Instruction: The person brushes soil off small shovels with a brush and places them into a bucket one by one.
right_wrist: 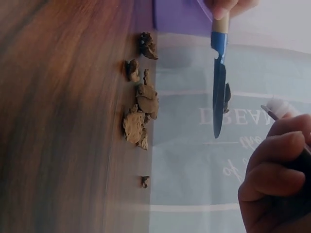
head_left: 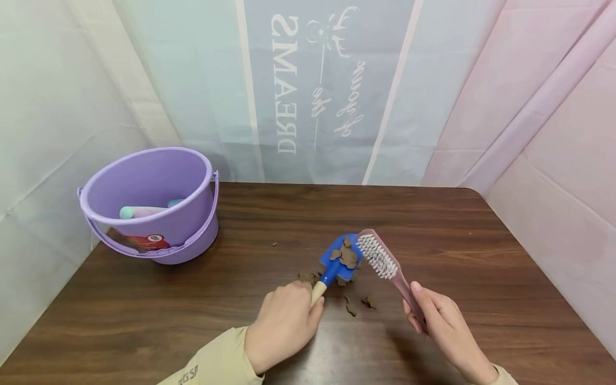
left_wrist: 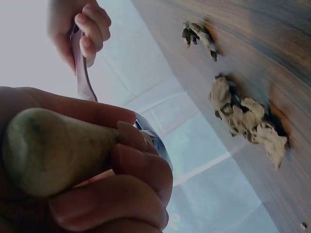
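My left hand (head_left: 285, 322) grips the pale wooden handle (left_wrist: 60, 148) of a small blue shovel (head_left: 332, 251). Brown crumpled pieces (head_left: 347, 256) lie on the blade, which hangs above the table in the right wrist view. With my right hand (head_left: 445, 323) I hold a pinkish brush (head_left: 380, 254) by its handle. Its white bristles are beside the blade's right edge, facing left. More brown pieces (right_wrist: 141, 109) lie on the table below the shovel, and a few smaller bits (head_left: 368, 301) are nearer to me.
A purple bucket (head_left: 192, 240) with its handle hanging down stands at the left back of the brown wooden table (head_left: 433, 224). Inside it is a mint and pink object (head_left: 137, 212). A printed curtain (head_left: 308, 171) hangs along the table's far edge.
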The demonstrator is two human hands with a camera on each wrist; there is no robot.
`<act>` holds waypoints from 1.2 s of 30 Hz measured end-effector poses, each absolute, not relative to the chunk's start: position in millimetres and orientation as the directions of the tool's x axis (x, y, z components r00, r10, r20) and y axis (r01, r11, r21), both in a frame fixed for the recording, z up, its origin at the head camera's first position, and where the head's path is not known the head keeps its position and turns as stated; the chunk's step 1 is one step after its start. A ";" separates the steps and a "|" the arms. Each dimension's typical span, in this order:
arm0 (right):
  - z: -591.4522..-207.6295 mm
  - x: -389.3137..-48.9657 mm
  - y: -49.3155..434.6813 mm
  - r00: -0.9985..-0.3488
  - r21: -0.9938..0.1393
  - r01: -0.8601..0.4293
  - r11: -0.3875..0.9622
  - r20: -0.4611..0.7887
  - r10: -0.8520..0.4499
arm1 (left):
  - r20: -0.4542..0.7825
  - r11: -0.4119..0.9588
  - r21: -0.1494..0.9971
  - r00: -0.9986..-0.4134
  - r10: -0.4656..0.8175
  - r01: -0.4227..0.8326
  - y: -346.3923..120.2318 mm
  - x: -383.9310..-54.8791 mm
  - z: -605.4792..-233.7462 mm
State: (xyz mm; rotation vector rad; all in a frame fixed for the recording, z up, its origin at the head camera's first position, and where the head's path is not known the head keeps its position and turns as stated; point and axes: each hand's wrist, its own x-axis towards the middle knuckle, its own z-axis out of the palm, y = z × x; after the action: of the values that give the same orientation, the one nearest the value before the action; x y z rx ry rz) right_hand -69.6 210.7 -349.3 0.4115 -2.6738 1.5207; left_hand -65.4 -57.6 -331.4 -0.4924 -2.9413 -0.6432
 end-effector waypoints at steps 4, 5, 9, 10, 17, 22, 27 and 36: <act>-352.1 -69.1 207.1 -0.936 -0.805 -0.335 0.489 0.224 -0.272 | 0.195 0.868 0.373 -0.942 0.273 0.328 -63.9 -61.7 -330.5; -352.8 -68.9 206.0 -0.929 -0.798 -0.353 0.488 0.238 -0.283 | 0.200 0.871 0.369 -0.943 0.267 0.325 -64.8 -60.9 -330.1; -357.3 -69.1 202.6 -0.903 -0.788 -0.408 0.462 0.273 -0.332 | 0.209 0.878 0.360 -0.945 0.253 0.314 -67.0 -58.6 -329.6; -358.3 -69.3 201.8 -0.897 -0.788 -0.418 0.452 0.279 -0.343 | 0.204 0.879 0.360 -0.946 0.252 0.312 -67.3 -57.9 -329.4; -367.8 -73.4 196.3 -0.841 -0.684 -0.539 0.491 0.406 -0.357 | 0.210 0.883 0.352 -0.945 0.249 0.311 -69.5 -54.1 -330.2; -372.8 -75.5 192.8 -0.816 -0.641 -0.577 0.506 0.458 -0.351 | 0.213 0.882 0.351 -0.944 0.251 0.313 -69.5 -53.5 -329.5; -372.2 -75.0 191.4 -0.821 -0.635 -0.571 0.520 0.451 -0.350 | 0.177 0.875 0.374 -0.950 0.257 0.307 -69.4 -51.9 -329.3; -369.8 -74.6 192.1 -0.843 -0.650 -0.537 0.537 0.419 -0.337 | 0.192 0.880 0.362 -0.948 0.254 0.309 -67.8 -47.2 -329.5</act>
State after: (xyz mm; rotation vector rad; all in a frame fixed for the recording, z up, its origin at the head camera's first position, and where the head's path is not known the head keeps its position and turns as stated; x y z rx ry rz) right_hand -74.6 192.1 -369.8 0.7348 -2.5334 1.1969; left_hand -47.2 -67.8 -329.5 -0.4378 -2.9105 -0.5950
